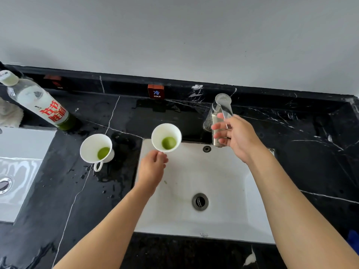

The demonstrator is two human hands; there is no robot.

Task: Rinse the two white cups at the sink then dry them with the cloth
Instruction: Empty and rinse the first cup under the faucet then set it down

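My left hand (153, 167) holds a white cup (166, 137) by its lower part, over the back left corner of the white sink (223, 214). Green liquid lies in its bottom. A second white cup (96, 148) with a handle stands on the black counter to the left of the sink, also with green liquid inside. My right hand (236, 135) is at the chrome tap (218, 117), fingers around its lever handle. No water runs from the spout. A white cloth (9, 113) lies at the far left edge, partly cut off.
A clear bottle (37, 101) with red lettering and green liquid stands at the back left. A red COLD label (156, 91) sits on the back ledge. A second basin (17, 171) lies at left. Water drops wet the black marble counter (310, 152).
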